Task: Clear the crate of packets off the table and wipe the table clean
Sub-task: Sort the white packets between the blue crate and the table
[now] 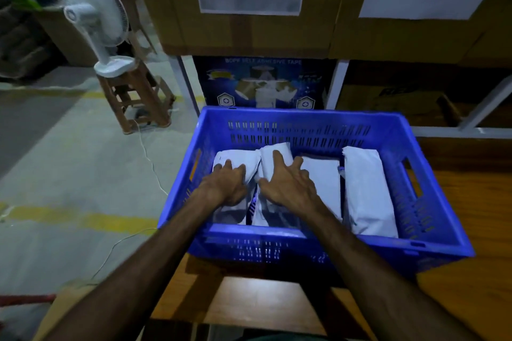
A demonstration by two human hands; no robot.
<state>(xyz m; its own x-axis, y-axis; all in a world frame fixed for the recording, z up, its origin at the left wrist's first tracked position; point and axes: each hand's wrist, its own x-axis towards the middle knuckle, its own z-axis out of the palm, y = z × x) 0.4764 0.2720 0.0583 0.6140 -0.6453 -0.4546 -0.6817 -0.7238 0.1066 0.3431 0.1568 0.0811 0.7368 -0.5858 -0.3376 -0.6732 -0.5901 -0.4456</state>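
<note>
A blue slotted plastic crate (432, 202) stands on the left end of a wooden table (471, 271). Several white packets lie side by side in it, the rightmost packet (368, 191) untouched. My left hand (227, 183) rests palm down on the leftmost packet (235, 160), fingers curled over its edge. My right hand (288, 185) lies spread on the packet beside it (277, 155), thumb in the gap between the two. Whether either hand grips its packet is unclear. The packets' near ends are hidden under my wrists.
Stacked cardboard boxes (249, 22) and a white metal rack (338, 83) stand right behind the crate. A white fan (94, 16) sits on a wooden stool (135, 97) to the left, its cable trailing across the concrete floor (69, 174) with yellow lines.
</note>
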